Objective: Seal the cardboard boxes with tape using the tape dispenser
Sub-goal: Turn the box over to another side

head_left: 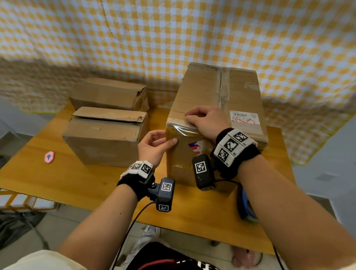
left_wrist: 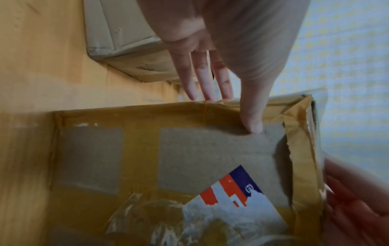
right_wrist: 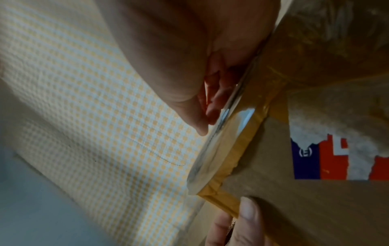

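Checkered cloth behind; big cardboard box (head_left: 216,120) on table (head_left: 42,175). Left hand (head_left: 153,146), right hand (head_left: 206,121) flat, pressing tape (head_left: 184,128). Looks stiff, bulky; grip near corners, tape slick.

L hand (head_left: 153,146): fingers straight, thumb pressing fwd. R hand (head_left: 206,121): palm down, fingers flat, wrist bent.

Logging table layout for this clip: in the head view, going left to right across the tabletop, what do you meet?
Pink flower-shaped item → two smaller cardboard boxes → left hand → large cardboard box, right hand on its near top edge → blue tape dispenser.
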